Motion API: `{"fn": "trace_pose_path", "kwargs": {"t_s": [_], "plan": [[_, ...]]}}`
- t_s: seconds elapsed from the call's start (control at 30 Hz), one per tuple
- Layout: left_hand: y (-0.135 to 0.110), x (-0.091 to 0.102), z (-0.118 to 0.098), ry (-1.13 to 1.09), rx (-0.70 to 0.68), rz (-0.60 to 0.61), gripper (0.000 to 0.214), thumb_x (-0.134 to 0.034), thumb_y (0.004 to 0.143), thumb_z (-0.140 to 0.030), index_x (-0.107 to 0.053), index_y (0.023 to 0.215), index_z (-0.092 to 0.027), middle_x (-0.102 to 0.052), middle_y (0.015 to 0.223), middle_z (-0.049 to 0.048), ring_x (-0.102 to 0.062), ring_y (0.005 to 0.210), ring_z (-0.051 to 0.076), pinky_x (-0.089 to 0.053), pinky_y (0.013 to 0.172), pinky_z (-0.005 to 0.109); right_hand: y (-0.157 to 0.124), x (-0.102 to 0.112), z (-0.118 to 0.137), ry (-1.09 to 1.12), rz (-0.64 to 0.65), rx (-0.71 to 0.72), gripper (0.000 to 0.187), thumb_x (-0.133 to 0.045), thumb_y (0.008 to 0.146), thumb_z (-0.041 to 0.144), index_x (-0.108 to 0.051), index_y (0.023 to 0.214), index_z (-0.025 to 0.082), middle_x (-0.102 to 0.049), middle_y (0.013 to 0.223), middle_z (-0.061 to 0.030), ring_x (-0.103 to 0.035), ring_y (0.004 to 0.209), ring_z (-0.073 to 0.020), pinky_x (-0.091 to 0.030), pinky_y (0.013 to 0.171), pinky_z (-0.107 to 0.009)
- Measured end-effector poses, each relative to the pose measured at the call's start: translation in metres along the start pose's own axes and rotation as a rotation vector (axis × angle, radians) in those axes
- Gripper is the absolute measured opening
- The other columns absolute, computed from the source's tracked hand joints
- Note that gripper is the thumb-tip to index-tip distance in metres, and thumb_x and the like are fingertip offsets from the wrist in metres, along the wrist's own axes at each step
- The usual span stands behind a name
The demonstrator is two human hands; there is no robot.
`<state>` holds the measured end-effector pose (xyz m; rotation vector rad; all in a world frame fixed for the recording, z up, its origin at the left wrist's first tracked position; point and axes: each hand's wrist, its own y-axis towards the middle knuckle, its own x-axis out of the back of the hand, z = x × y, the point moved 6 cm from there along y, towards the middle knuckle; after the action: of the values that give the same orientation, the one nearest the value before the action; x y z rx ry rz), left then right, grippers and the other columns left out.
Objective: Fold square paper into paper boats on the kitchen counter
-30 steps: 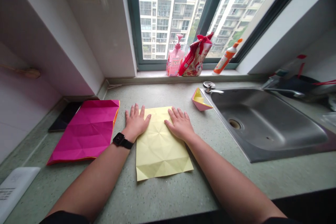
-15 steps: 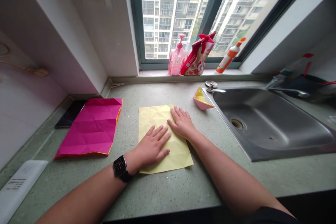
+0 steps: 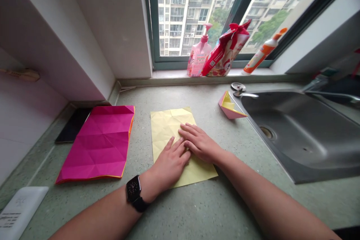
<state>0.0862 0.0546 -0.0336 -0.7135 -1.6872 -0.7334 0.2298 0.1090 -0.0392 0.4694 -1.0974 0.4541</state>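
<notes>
A creased sheet of yellow paper (image 3: pixel 165 122) lies unfolded on the counter in front of me. My left hand (image 3: pixel 173 163) rests flat on its lower middle, fingers stretched out, a black watch (image 3: pixel 134 191) on the wrist. My right hand (image 3: pixel 201 144) lies palm down on the sheet's right part, its fingers pointing left and its fingertips close to the left hand's. Neither hand grips anything. To the left is a stack of creased magenta paper (image 3: pixel 98 144) with an orange edge showing. A folded pink and yellow paper boat (image 3: pixel 232 108) stands at the right, beside the sink.
The steel sink (image 3: pixel 298 135) with a drain lies to the right. On the windowsill stand a pink pump bottle (image 3: pixel 199 56), a red bag (image 3: pixel 227 50) and an orange-and-white bottle (image 3: pixel 264 52). A dark flat object (image 3: pixel 73 125) lies partly under the magenta paper; a white object (image 3: pixel 24 210) sits at lower left.
My right hand has slid down from the sheet's upper right edge and turned, so its fingers now point left near my left hand. The camera view has shifted slightly.
</notes>
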Motion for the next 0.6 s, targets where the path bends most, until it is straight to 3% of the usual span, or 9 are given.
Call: {"fn": "trace_pose_path", "kwargs": {"t_s": [0.13,0.27,0.6], "plan": [[-0.0029,0.0016,-0.0041,-0.024,0.000,0.018,0.056,-0.039,0.117,-0.050,-0.049,0.163,-0.020,-0.045,0.174,0.0146,-0.034,0.166,0.033,-0.021,0.138,0.055,-0.0013,0.0004,-0.0024,0.014,-0.021,-0.012,0.050,-0.041,0.116,0.037,-0.054,0.164,0.028,-0.047,0.174,-0.0068,-0.037,0.165,-0.0280,-0.033,0.134,-0.061],[-0.0042,0.0019,-0.0041,-0.035,0.016,0.042,0.063,-0.037,0.116,-0.054,-0.040,0.171,-0.023,-0.036,0.179,0.0134,-0.029,0.168,0.034,-0.016,0.139,0.056,-0.0012,0.0018,-0.0031,0.033,-0.058,-0.016,0.051,-0.038,0.116,0.035,-0.055,0.163,0.025,-0.051,0.171,-0.0084,-0.041,0.163,-0.0285,-0.037,0.132,-0.060],[-0.0061,0.0029,-0.0090,-0.057,0.036,0.108,0.075,-0.040,0.109,-0.073,-0.045,0.170,-0.030,-0.035,0.179,0.0125,-0.025,0.168,0.041,-0.011,0.137,0.065,-0.0005,0.0024,-0.0040,0.000,-0.033,-0.052,0.051,-0.042,0.116,0.038,-0.052,0.165,0.031,-0.046,0.174,-0.0041,-0.037,0.165,-0.0285,-0.034,0.134,-0.060]]}}
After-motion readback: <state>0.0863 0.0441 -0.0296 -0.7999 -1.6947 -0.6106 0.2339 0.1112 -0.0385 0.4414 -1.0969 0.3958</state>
